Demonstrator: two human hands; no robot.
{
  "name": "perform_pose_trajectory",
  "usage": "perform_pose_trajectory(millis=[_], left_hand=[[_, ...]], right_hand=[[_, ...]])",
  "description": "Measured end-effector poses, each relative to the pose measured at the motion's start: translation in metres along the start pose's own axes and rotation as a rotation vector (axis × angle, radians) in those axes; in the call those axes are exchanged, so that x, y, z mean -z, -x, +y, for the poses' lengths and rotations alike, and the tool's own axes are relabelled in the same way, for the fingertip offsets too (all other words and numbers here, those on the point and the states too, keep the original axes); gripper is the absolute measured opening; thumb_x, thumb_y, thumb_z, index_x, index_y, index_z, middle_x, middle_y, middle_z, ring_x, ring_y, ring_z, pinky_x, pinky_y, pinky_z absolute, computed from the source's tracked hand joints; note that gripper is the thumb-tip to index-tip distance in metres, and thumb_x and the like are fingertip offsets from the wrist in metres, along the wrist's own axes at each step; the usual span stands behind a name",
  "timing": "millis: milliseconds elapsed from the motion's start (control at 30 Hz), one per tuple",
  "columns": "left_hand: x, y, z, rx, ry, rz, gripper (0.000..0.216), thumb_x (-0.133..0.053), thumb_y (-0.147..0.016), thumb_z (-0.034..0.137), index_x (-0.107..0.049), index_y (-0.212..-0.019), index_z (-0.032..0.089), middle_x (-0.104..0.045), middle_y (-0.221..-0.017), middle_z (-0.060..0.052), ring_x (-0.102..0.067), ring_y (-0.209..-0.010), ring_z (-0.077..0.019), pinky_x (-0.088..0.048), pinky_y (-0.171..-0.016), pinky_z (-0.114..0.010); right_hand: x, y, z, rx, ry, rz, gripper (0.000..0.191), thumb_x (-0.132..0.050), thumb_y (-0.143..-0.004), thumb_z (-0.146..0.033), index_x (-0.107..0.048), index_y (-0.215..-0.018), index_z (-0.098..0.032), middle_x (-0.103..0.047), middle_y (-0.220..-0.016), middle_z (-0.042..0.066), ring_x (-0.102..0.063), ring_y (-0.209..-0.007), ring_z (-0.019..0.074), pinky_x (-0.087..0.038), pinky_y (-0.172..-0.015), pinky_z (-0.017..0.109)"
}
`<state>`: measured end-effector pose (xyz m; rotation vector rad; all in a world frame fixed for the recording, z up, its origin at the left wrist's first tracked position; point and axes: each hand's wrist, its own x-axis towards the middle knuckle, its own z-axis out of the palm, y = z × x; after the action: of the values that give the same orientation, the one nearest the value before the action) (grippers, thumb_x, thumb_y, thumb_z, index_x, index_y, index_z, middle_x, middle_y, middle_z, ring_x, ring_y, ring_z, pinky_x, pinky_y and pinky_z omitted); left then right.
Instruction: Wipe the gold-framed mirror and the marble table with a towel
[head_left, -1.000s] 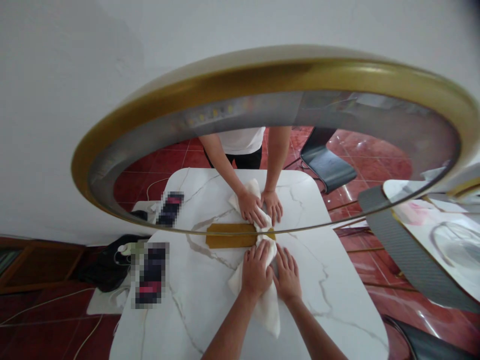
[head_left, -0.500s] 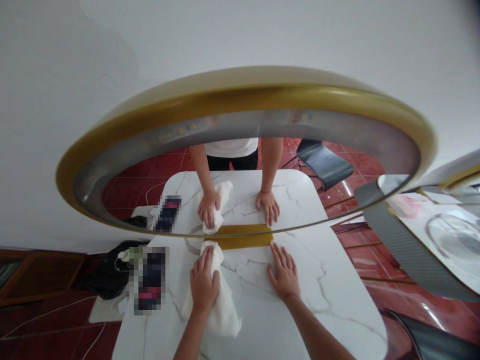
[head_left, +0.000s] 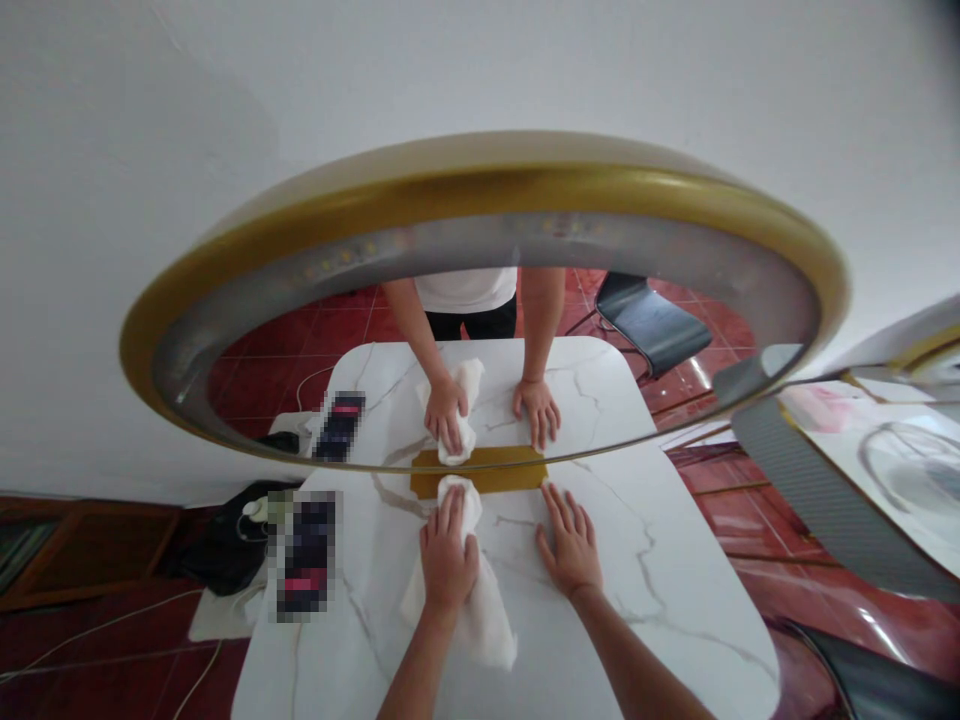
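My left hand (head_left: 448,562) presses down on a crumpled white cloth (head_left: 489,625), its fingertips on the cloth's far end near the front edge of a flat gold base plate (head_left: 514,478). The cloth's loose end trails toward me under the wrist. Flat on the white marbled table (head_left: 660,650) lies my right hand (head_left: 573,548), fingers stretched, its fingertips by the plate's right corner. Above the plate stands an oval mirror with a thick gold rim (head_left: 480,188). Both hands and the cloth appear again in its glass.
A pixelated dark rectangular object (head_left: 307,555) lies on the table's left side. Beyond it are a black bag (head_left: 229,545) and white cables. To the right are a black chair (head_left: 862,665) and a grey-edged board (head_left: 795,500). A pale wall (head_left: 480,60) rises behind the mirror.
My left hand has slid to the right along the table, carrying the cloth with it. My right hand stays in place.
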<state>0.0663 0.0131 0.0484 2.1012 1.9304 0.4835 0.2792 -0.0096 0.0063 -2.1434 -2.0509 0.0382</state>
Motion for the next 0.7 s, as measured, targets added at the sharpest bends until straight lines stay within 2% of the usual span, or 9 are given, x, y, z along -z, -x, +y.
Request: perform_pose_trajectory(millis=[167, 300, 467, 700], left_hand=[[-0.019, -0.009, 0.052, -0.056, 0.037, -0.075, 0.077, -0.046, -0.071, 0.012, -0.022, -0.143, 0.025, -0.030, -0.147, 0.000, -0.038, -0.123, -0.0223, -0.031, -0.099, -0.036], [-0.031, -0.015, 0.080, -0.118, 0.076, -0.137, 0.075, -0.047, -0.073, 0.016, -0.023, -0.143, 0.026, -0.030, -0.148, 0.001, -0.040, -0.119, -0.0237, -0.033, -0.096, -0.037], [-0.031, -0.019, 0.091, -0.180, 0.083, -0.166, 0.074, -0.046, -0.073, 0.017, -0.023, -0.143, 0.026, -0.029, -0.148, 0.002, -0.040, -0.119, -0.0228, -0.033, -0.095, -0.036], [-0.027, -0.027, 0.094, -0.241, 0.021, -0.196, 0.075, -0.046, -0.073, 0.018, -0.021, -0.143, 0.027, -0.030, -0.147, 0.003, -0.043, -0.113, -0.0229, -0.034, -0.093, -0.035]], right_hand=[[-0.001, 0.000, 0.001, 0.005, -0.007, -0.002, 0.064, -0.035, -0.088, -0.028, -0.008, -0.146, -0.024, -0.022, -0.149, -0.003, -0.011, -0.138, 0.0207, -0.018, -0.110, 0.044], [-0.010, 0.002, 0.005, 0.005, -0.011, 0.008, 0.062, -0.036, -0.088, -0.031, -0.014, -0.145, -0.022, -0.025, -0.148, -0.002, -0.011, -0.138, 0.0207, -0.018, -0.110, 0.044], [-0.020, 0.005, 0.010, 0.035, -0.004, 0.019, 0.056, -0.036, -0.088, -0.031, -0.026, -0.142, -0.019, -0.028, -0.147, -0.001, -0.010, -0.138, 0.0203, -0.019, -0.110, 0.042], [-0.021, 0.005, 0.012, 0.026, -0.015, 0.020, 0.056, -0.038, -0.087, -0.030, -0.029, -0.140, -0.016, -0.035, -0.144, 0.004, -0.011, -0.138, 0.0203, -0.020, -0.110, 0.042]])
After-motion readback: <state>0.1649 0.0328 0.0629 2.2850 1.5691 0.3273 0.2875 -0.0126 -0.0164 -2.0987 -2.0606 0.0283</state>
